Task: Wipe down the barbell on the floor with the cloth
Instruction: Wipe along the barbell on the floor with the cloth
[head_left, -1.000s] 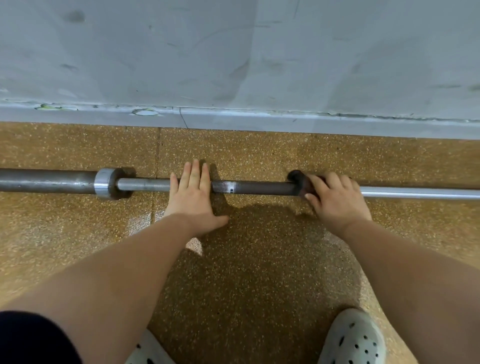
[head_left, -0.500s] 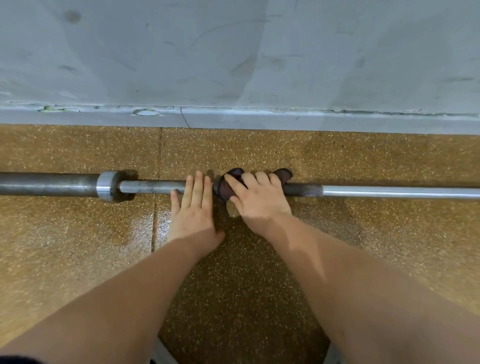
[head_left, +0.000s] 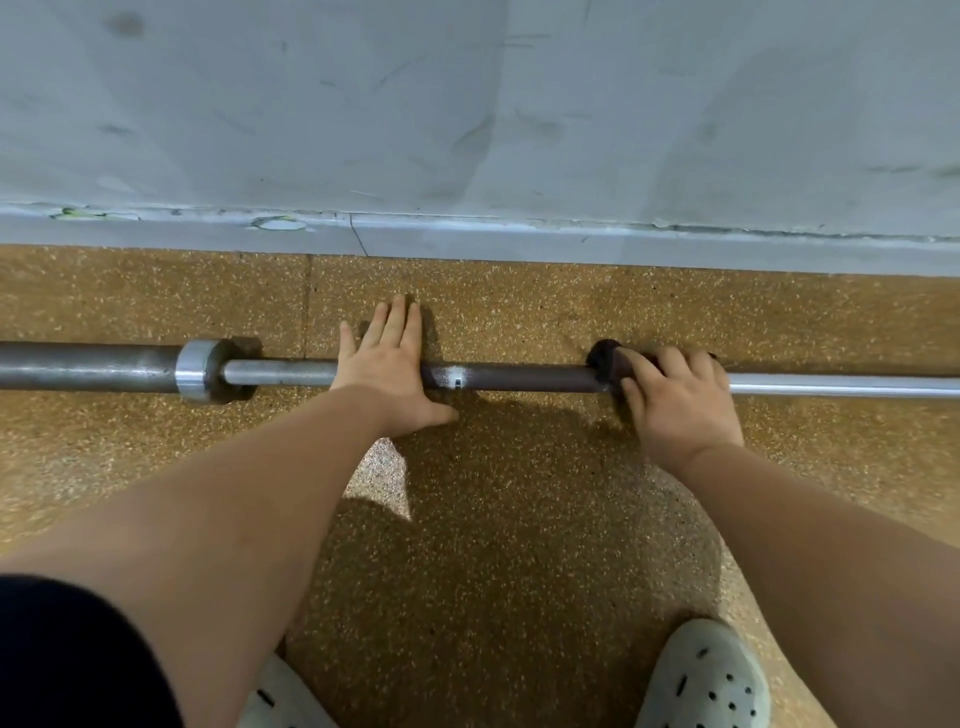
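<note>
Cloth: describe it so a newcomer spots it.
Below the grey wall a barbell lies on the speckled floor. The right hand grips its shaft over the cloth: a dark maroon wad bulging from the fist's left side, the only soft thing on the bar.

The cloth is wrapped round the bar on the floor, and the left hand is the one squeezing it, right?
Not quite. The cloth is wrapped round the bar on the floor, but the right hand is the one squeezing it. The left hand just lies flat on the bar with straight fingers and holds no cloth. The head view shows this.
</note>
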